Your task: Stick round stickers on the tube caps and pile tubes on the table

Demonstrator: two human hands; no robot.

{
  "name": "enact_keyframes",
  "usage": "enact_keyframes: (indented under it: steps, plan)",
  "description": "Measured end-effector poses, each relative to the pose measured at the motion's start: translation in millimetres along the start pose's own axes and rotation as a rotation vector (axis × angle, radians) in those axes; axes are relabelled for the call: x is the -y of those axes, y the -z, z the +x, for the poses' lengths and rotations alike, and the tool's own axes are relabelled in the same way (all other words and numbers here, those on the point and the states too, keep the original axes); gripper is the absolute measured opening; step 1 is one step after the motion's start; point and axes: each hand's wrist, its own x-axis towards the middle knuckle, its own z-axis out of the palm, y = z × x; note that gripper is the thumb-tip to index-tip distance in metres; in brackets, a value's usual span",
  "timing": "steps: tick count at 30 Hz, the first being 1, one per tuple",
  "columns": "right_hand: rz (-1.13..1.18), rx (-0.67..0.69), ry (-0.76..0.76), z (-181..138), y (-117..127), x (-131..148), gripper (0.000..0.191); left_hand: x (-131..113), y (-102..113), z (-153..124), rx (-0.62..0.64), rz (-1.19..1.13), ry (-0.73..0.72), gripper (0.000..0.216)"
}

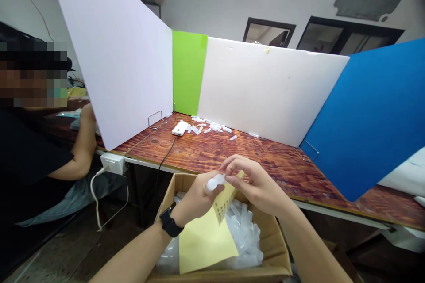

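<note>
My left hand (198, 194), with a black watch on its wrist, is closed around a small clear plastic tube (215, 182). My right hand (255, 183) pinches at the top of that tube, where a small label seems to sit between its fingertips. A yellow sticker sheet (206, 239) hangs down from between my hands, its upper part carrying rows of small labels. Both hands hover above an open cardboard box (282, 252) filled with several clear plastic tubes (245, 234).
A wooden table (232, 150) carries a heap of finished tubes (209, 127) and a white power bank (179, 128) with a black cable. White, green and blue boards fence it in. A seated person in black (40, 163) is at the left, beside a white socket strip (113, 162).
</note>
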Motion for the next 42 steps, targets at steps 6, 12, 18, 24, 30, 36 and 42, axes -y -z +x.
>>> enact_keyframes:
  steps: [6, 12, 18, 24, 30, 36, 42]
  plan:
    - [0.09, 0.005, -0.12, 0, -6, -2, 0.007, -3, -3, -1, -0.022, 0.069, -0.021, 0.023]
    - [0.168, -0.014, -0.131, -1, -10, -7, 0.009, -1, -2, -2, -0.054, 0.156, -0.018, 0.025]
    - [0.168, -0.002, -0.149, 1, -9, -11, 0.008, -2, -2, -1, -0.051, 0.211, -0.023, 0.019]
    - [0.083, -0.06, -0.145, -2, -12, -11, 0.006, 0, -3, -2, -0.083, 0.278, -0.014, 0.016]
    - [0.219, -0.106, -0.166, -2, -17, -17, 0.006, 8, -1, -3, -0.115, 0.346, -0.033, 0.011]
    - [0.51, -0.068, -0.205, -3, -15, -32, 0.013, 7, -1, -1, -0.077, 0.355, -0.074, 0.011]
    - [0.703, -0.113, -0.212, -4, -25, -47, 0.019, 5, -4, -1, -0.076, 0.311, -0.08, 0.009]
